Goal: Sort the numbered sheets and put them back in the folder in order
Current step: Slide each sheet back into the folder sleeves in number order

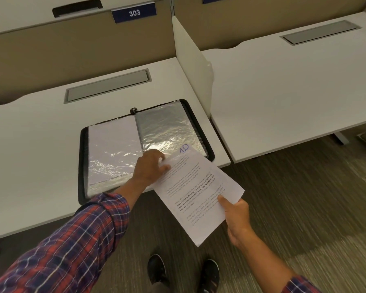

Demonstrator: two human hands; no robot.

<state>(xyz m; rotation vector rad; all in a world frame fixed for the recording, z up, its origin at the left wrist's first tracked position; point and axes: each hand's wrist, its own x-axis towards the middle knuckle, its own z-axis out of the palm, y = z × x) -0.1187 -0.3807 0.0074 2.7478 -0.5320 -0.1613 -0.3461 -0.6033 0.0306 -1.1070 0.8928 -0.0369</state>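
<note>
Feeding a numbered sheet into the folder. The person stands at the near edge of the desk (30, 134). The zip folder (81, 166) lies open and flat on it, with two crinkled clear pockets facing up. The left pocket (112, 144) has a white page inside. The right pocket (167, 130) looks silvery and, as far as can be told, empty.

The sheet (195, 193), marked "10" (184, 148) in blue at its far corner, hangs tilted over the desk's near edge, and its far end overlaps the near right corner of the folder. The right hand (238, 216) pinches the sheet's near right edge, thumb on top. The left hand (149, 168) curls its fingers round the far left corner of the sheet. Whether it also lifts the lip of the pocket cannot be told.

The step in hand appears to be lining up the sheet with the right pocket. To do it well:

- Turn the sheet square to the pocket before pushing.
- Let the left hand spread the pocket's mouth while the right hand drives from the rear.
- Keep the paper flat, since thin film is likely to snag a leading corner.
- Check the number against the page beside it before seating the sheet fully.
</note>
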